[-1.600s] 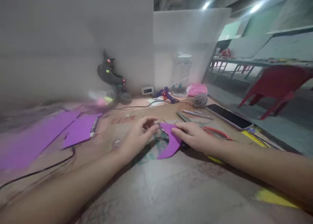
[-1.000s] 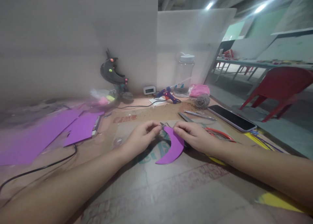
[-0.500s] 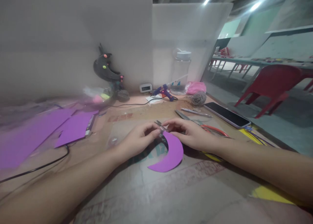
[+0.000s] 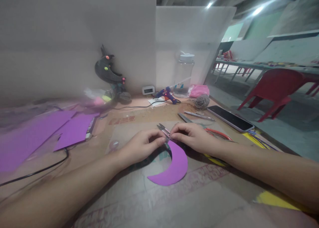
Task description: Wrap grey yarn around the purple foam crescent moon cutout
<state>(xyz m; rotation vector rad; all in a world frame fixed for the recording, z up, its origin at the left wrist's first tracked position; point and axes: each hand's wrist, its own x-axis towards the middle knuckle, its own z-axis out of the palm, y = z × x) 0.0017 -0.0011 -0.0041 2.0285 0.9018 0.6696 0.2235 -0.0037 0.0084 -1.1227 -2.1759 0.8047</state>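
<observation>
A purple crescent cutout [image 4: 178, 165], of paper or foam sheet, hangs tip-up between my hands over the cardboard-covered table. My right hand [image 4: 190, 135] is closed in a pinch at its upper tip. Close beside that tip, my left hand [image 4: 147, 142] has thumb and forefinger pressed together; whatever sits between them is too small to make out. Just beyond the fingertips are small thread snips [image 4: 163, 128], blades pointing away; I cannot tell whether they are held or lying down. Scissors with red handles [image 4: 219, 133] lie behind my right wrist.
Purple sheets [image 4: 74, 130] and a black cable lie at left. A glue gun [image 4: 166, 94], small clock [image 4: 148, 90], clear bottle [image 4: 183, 73] and grey yarn ball [image 4: 201, 102] stand at the back. A phone [image 4: 230, 118] and pen [image 4: 199, 115] lie right. A dark crescent ornament [image 4: 107, 70] stands back left.
The crescent has moved slightly toward me, and its lower point has swung a little left. More of the thread snips shows between my hands. Both hands have shifted slightly.
</observation>
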